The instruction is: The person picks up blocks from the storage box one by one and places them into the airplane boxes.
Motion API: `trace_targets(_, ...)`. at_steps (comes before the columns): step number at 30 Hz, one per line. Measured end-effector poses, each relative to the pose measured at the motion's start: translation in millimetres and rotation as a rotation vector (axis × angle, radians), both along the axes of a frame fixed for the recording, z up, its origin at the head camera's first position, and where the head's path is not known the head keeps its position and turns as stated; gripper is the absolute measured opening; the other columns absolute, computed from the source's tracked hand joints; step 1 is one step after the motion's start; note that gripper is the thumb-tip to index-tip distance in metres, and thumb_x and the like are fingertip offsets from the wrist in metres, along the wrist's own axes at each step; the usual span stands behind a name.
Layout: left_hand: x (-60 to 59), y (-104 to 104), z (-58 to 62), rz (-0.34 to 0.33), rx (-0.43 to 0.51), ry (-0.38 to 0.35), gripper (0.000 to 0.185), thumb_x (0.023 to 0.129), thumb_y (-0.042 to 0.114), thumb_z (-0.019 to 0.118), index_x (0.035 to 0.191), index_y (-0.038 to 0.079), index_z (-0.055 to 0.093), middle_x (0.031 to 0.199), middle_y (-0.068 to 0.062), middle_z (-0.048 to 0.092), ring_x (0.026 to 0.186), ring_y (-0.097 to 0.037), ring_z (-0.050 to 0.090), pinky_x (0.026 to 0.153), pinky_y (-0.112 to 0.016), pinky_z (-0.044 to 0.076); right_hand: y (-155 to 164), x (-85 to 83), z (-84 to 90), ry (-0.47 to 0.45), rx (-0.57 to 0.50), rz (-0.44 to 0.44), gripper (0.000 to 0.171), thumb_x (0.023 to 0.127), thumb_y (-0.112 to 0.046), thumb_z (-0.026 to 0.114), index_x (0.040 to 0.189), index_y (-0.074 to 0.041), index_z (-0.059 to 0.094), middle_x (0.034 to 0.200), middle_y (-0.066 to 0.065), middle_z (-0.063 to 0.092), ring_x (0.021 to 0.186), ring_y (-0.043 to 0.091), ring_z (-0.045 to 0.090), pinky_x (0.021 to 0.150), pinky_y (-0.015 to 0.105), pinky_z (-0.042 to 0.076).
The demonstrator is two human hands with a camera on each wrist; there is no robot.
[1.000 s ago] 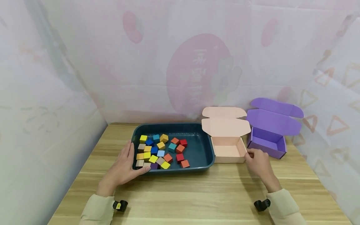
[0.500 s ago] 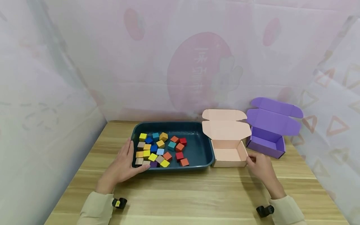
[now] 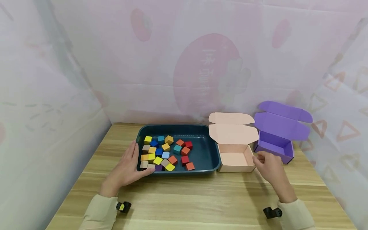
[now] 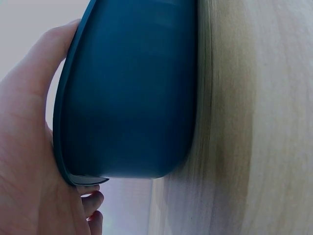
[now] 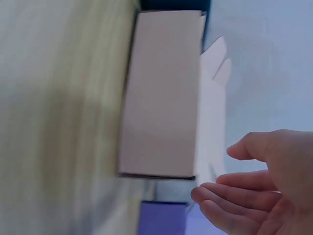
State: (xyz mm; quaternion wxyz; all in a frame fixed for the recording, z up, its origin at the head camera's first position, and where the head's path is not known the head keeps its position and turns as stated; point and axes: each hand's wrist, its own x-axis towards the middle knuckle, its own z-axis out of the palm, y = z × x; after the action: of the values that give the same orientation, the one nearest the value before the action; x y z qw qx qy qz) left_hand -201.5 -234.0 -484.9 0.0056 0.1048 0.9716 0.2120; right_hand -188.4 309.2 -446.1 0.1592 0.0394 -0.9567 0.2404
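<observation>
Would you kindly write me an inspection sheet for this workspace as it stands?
Surface: light wooden table, dry, unmarked.
Job's things: dark teal plastic tray holding small coloured wooden cubes; open pink cardboard box beside the tray; open purple cardboard box further right.
Clutter: nothing seen.
Hands: left hand rests on the tray's near left corner, thumb along the front rim; right hand is just off the pink box's right side, fingers relaxed, holding nothing.
Cables: nothing seen.
Surroundings: translucent printed sheeting on three sides.
</observation>
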Motion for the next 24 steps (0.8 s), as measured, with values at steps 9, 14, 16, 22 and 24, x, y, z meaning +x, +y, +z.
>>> trace_targets(9,2.0,1,2.4,0.004,-0.002,0.005,0.131,0.087,0.081,0.062,0.166,-0.007,0.007,0.177,-0.027,0.000,0.162,-0.052,0.011,0.127,-0.071,0.020,-42,-10.6,44.9,-0.038,0.001,0.183,0.033,0.098,-0.016,0.071,0.123,0.007,0.073,0.107,0.025,0.079,0.094,0.040,0.079,0.083,0.055,0.065)
trace_targets(14,2.3,2,2.0,0.005,-0.001,0.005,0.131,0.087,0.082,0.062,0.167,-0.007,0.007,0.177,-0.026,0.000,0.162,-0.052,0.011,0.127,-0.071,0.020,-70,-22.3,51.1,-0.063,0.016,0.331,0.032,0.096,-0.014,0.076,0.122,0.005,0.073,0.109,0.022,0.079,0.097,0.034,0.079,0.085,0.050,0.066)
trace_targets(16,2.0,2,1.4,0.008,-0.004,0.001,0.131,0.086,0.083,0.062,0.167,-0.006,0.007,0.177,-0.025,-0.001,0.162,-0.051,0.010,0.128,-0.070,0.019,-80,-26.9,49.9,-0.085,0.022,0.402,0.032,0.096,-0.014,0.077,0.121,0.004,0.073,0.110,0.020,0.079,0.099,0.032,0.078,0.087,0.048,0.065)
trace_targets(22,0.7,0,-0.5,0.009,-0.015,-0.004,0.131,0.086,0.083,0.061,0.167,-0.005,0.006,0.178,-0.024,-0.002,0.163,-0.050,0.010,0.128,-0.070,0.018,-110,-38.0,42.5,-0.207,0.048,0.576,0.037,0.095,-0.020,0.080,0.126,-0.001,0.073,0.118,0.014,0.078,0.106,0.031,0.077,0.094,0.047,0.064)
trace_targets(24,0.5,-1,-0.4,0.006,-0.017,0.000,0.131,0.087,0.083,0.061,0.167,-0.006,0.007,0.177,-0.025,-0.002,0.162,-0.051,0.010,0.128,-0.070,0.019,-119,-41.6,39.3,-0.247,0.050,0.606,0.039,0.095,-0.021,0.080,0.129,-0.001,0.072,0.121,0.015,0.078,0.109,0.031,0.077,0.095,0.046,0.063)
